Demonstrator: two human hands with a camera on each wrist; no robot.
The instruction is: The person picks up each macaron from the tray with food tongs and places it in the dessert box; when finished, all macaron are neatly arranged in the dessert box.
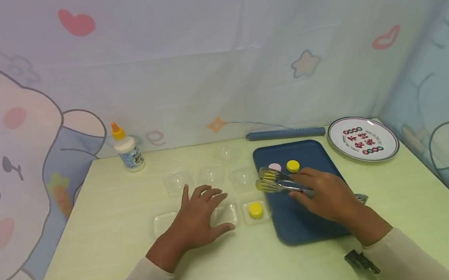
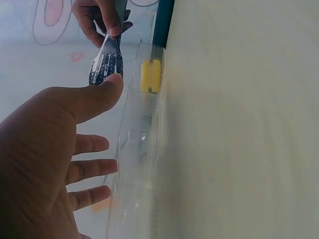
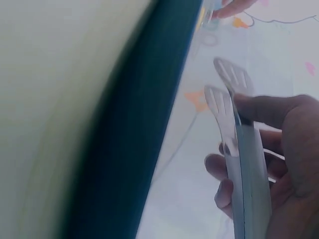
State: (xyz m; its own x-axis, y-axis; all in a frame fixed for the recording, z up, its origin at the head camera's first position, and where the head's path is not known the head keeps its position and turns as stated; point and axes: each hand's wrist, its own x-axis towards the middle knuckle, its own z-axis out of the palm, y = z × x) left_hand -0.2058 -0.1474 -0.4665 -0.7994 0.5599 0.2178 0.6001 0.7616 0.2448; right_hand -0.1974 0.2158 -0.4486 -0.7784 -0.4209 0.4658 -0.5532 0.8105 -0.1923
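My right hand [image 1: 323,193] grips a pair of metal tongs [image 1: 298,185] with slotted heads, thumb on one arm and fingers round the other. The heads stand slightly apart over the left edge of the blue tray [image 1: 308,224], with nothing showing between them in the right wrist view. A yellow macaron [image 1: 293,166] and a pink macaron [image 1: 275,167] lie on that tray. My left hand [image 1: 197,215] is spread over the clear plastic trays [image 1: 224,216], fingers apart and holding nothing. Right of its thumb, another yellow macaron [image 1: 255,210] sits in a small clear tray [image 1: 248,221].
Several clear plastic lids [image 1: 178,181] lie behind my left hand. A glue bottle [image 1: 130,154] with an orange tip stands at the back left. A grey-blue rod [image 1: 285,134] lies along the back edge, and a white printed plate [image 1: 363,139] is at the back right.
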